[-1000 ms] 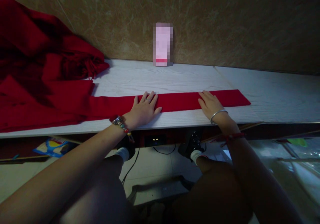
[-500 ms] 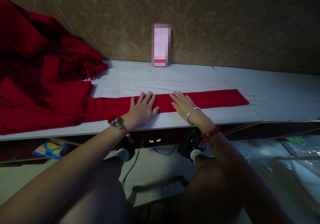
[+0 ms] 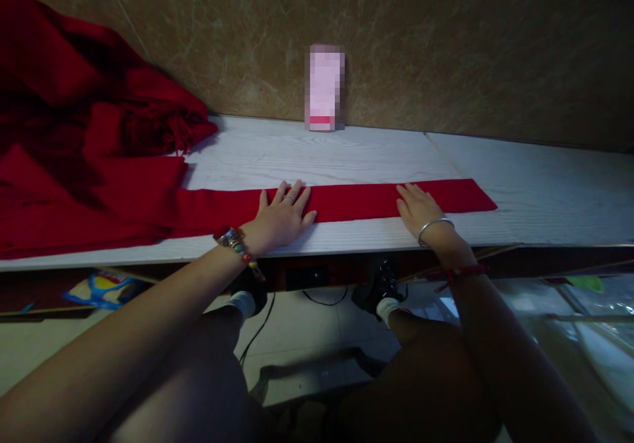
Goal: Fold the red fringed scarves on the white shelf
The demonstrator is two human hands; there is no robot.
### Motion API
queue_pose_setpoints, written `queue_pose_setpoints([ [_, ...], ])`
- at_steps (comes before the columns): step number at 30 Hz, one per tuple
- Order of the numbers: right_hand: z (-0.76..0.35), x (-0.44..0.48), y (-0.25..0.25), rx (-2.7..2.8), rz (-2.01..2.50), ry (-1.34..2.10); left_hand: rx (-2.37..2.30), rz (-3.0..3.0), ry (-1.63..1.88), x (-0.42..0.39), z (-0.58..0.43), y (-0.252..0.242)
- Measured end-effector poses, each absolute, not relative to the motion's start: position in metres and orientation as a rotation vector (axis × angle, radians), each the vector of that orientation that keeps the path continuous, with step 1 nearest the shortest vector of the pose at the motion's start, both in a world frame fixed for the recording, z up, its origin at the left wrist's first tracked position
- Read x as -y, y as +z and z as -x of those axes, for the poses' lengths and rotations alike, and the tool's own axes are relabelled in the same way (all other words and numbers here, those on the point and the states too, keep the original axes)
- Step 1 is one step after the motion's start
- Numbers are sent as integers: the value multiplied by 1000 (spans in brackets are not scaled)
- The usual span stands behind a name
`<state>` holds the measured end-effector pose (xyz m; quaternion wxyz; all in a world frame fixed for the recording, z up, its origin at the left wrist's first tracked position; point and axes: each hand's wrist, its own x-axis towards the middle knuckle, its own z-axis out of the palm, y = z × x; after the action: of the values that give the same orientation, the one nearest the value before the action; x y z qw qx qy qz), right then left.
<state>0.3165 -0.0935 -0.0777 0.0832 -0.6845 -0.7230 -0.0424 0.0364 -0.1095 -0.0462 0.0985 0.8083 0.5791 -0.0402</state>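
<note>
The left hand [image 3: 283,220] lies flat and spread on the red cloth [image 3: 354,202]; the right hand [image 3: 421,210], at its 3 o'clock, rests there too, fingers slightly parted. The cloth lies along the white table [image 3: 297,156], heaped toward 9 o'clock.

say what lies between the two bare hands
In the head view, a bare stretch of the flat red cloth strip lies between the left hand and the right hand.

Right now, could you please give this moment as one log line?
left hand: flat on red cloth strip; right hand: same strip, nearer its right end; far left: bunched red cloth
</note>
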Motion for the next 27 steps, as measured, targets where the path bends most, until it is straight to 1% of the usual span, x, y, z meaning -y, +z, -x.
queue_pose_setpoints([
  [4,-301,90,-76,2145,1970,-134,-1728,-2376,-146,109,-37,-46],
  [9,-245,87,-65,2302,1762,-46,-1798,-2311,-256,107,-35,-42],
  [14,-193,85,-62,2420,1612,34,-1860,-2264,-263,105,-25,-44],
  [20,-168,87,-60,2544,1613,137,-1920,-2251,-272,113,4,-48],
  [27,-183,88,-61,2552,1671,169,-1926,-2237,-266,120,24,-44],
])
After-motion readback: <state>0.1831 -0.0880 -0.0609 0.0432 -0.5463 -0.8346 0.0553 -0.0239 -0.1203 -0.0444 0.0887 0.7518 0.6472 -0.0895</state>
